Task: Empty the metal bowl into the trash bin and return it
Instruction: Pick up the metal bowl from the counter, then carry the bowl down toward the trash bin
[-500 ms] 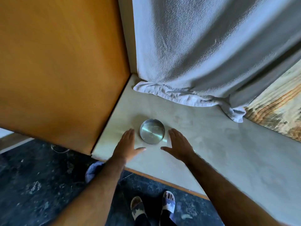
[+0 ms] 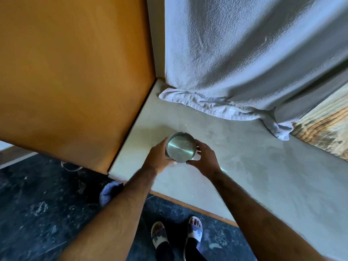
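Now both hands are gripping the metal bowl (image 2: 180, 150) between them, left hand (image 2: 159, 155) and right hand (image 2: 204, 157) curling around its sides over the counter (image 2: 244, 166).

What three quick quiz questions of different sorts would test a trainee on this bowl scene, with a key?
1. True or false: both hands are closed on the metal bowl.
2. Which lies behind the bowl on the counter? A) a white towel B) a plate C) a trash bin
3. Fill in: the orange panel stands to the bowl's ____.

Key:
1. True; the left hand and right hand each have a grip on one side.
2. A, the white towel.
3. Left.
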